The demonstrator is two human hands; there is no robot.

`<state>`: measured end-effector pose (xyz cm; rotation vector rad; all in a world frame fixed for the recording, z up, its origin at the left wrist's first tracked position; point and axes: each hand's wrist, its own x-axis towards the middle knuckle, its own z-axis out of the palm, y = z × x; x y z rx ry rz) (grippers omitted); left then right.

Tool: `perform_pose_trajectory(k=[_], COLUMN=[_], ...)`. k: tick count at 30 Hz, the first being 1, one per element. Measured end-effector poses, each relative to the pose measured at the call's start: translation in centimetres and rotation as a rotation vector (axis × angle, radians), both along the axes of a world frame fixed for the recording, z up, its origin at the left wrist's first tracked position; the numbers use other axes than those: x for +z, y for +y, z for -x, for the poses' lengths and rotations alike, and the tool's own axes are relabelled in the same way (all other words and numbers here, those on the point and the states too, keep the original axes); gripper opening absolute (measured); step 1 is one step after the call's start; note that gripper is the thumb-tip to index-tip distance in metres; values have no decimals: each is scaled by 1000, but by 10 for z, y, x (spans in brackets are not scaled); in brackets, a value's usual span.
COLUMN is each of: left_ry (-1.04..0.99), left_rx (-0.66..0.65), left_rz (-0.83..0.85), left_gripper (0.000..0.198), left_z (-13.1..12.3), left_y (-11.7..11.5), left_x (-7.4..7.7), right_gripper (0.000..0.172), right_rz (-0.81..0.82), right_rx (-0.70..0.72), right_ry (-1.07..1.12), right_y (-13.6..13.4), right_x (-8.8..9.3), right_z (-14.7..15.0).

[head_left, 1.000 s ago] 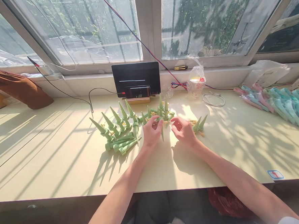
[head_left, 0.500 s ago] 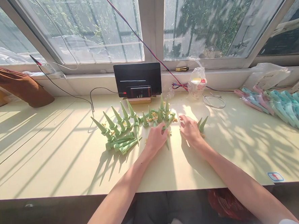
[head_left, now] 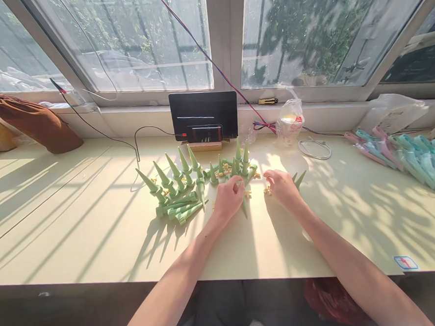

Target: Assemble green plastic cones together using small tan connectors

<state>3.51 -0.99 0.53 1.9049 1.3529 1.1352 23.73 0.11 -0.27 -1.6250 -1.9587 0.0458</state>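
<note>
My left hand (head_left: 230,197) is curled closed around a green pointed plastic spike (head_left: 245,209), whose tip shows below the fingers; the grip itself is partly hidden. To its right, my right hand (head_left: 282,186) hovers low with thumb and fingertips pinched together. Whatever is between them is too small to make out. A small yellow plastic piece (head_left: 267,191) lies on the table under the right fingertips. Several green spikes with collars (head_left: 174,173) stand point up to the left, with green tubular spikes (head_left: 183,212) lying before them. Two green spikes (head_left: 299,179) are partly behind my right hand.
A black tablet (head_left: 203,110) on a stand is at the back. Behind the right hand are a plastic-wrapped cup (head_left: 290,121) and a coiled white cable (head_left: 314,149). Wrapped pastel tools (head_left: 420,160) lie at the right, a brown bag (head_left: 34,122) at the left.
My right hand has shifted slightly right, its fingertips have drawn together, and a yellow piece beneath it now shows. My left hand stays nearly still. The whole view has shifted a little.
</note>
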Motion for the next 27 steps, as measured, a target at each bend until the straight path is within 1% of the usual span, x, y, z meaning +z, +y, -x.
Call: perform_pose_trajectory(k=[5, 8, 11, 15, 21, 24, 27], left_ry=[-8, -2, 5, 27, 40, 49, 56], left_rx=[-3, 5, 5, 1, 2, 5, 11], left_rz=[-21, -31, -35, -30, -28, -28, -28], left_gripper=[16, 16, 16, 17, 17, 18, 19], left_z=[-1, -1, -1, -1, -1, -1, 0], left_y=[0, -1, -1, -1, -1, 0, 1], left_x=[-1, 0, 1, 1, 0, -1, -2], right_gripper=[18, 12, 13, 18, 17, 17, 21], right_rz=[80, 153, 182, 175, 172, 141, 93], right_rx=[55, 45, 72, 118, 126, 178, 249], right_ry=[22, -30, -96, -101, -42, 21, 83], right_y=[-3, -7, -10, -10, -7, -7, -8], right_x=[3, 6, 7, 4, -2, -3, -4], right_z=[3, 6, 6, 5, 9, 14, 21])
